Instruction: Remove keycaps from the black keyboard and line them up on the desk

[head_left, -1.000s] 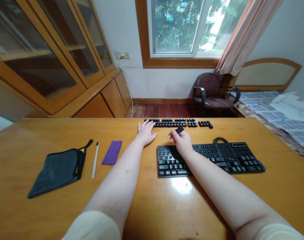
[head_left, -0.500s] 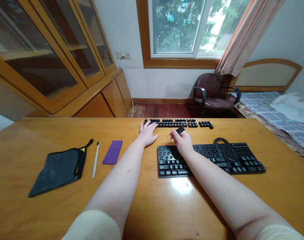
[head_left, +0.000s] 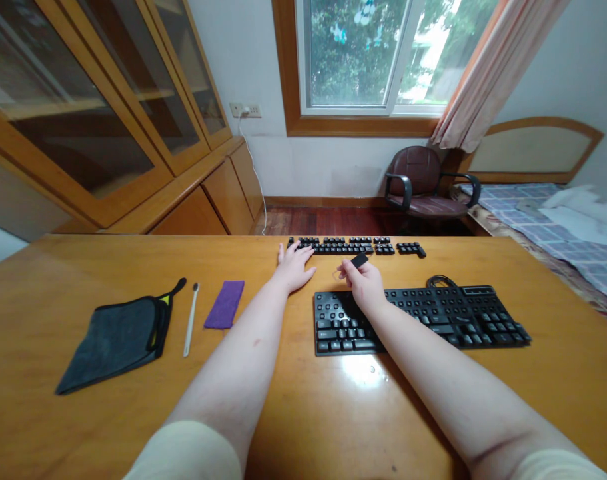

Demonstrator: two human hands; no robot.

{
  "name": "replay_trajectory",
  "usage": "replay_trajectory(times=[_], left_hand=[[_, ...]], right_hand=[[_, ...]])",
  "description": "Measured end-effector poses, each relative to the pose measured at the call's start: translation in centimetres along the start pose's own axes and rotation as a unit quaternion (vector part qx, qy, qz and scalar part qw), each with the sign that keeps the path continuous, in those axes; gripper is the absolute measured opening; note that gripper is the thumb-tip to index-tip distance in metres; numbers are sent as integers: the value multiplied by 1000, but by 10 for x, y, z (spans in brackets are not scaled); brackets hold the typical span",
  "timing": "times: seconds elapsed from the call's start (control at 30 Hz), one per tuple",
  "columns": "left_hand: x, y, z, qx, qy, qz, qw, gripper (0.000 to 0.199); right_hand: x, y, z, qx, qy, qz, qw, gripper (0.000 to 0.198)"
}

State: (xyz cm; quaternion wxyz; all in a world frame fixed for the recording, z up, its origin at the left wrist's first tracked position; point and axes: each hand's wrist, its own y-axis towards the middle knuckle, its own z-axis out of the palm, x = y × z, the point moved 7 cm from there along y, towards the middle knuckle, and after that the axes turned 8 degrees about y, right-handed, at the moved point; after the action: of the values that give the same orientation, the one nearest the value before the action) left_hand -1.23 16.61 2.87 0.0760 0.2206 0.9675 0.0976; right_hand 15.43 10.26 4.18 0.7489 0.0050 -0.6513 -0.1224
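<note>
Kbd (head_left: 448,307): blk, right of ctr, flat on desk, bare switches in upper rows.
R hand (head_left: 367,287): over kbd's top edge, fingers pinching small blk tool (head_left: 360,259) w/ thin wire.
L hand (head_left: 292,270): ctr, fingers loose + spread, tips at left end of keycaps.
Keycaps (head_left: 343,249): rows along far edge, just above ctr.
Desk (head_left: 303,413): brown, shiny, glare below kbd; grey cloth (head_left: 113,330), brush (head_left: 190,320), purple cloth (head_left: 225,305) at left.
Room: cabinet (head_left: 166,163) upper left, window (head_left: 353,53) top, chair (head_left: 418,173) upper right, bed (head_left: 558,213) right edge.
</note>
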Motion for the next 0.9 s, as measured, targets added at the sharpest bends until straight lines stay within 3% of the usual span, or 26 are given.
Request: replay_trajectory(times=[0.4, 0.47, 0.5, 0.6, 0.67, 0.73, 0.8, 0.9], left_hand=[[4, -2, -13, -44, -11, -37, 998, 46], [10, -5, -28, -83, -15, -71, 994, 40], [15, -8, -42, -134, -28, -102, 985, 35], [23, -23, -87, -287, -82, -161, 941, 28], [19, -33, -107, -339, -132, -176, 915, 26], [3, -40, -110, -307, -180, -152, 922, 25], [-21, -49, -95, -203, -210, -100, 951, 23], [-52, -79, -56, -41, -202, -55, 977, 38]], right_hand=[[-3, 1, 0, -2, 15, 7, 1000, 41], [-4, 1, 0, -3, 19, 8, 1000, 40], [-4, 1, 1, -4, 22, 5, 1000, 39], [-1, 1, 2, -7, 40, -4, 999, 34], [3, 1, 2, -12, 52, -7, 999, 33], [9, 0, 1, -14, 63, -5, 998, 34], [16, 0, 0, 6, 78, 4, 997, 38], [28, -4, 10, 119, 75, 41, 989, 46]])
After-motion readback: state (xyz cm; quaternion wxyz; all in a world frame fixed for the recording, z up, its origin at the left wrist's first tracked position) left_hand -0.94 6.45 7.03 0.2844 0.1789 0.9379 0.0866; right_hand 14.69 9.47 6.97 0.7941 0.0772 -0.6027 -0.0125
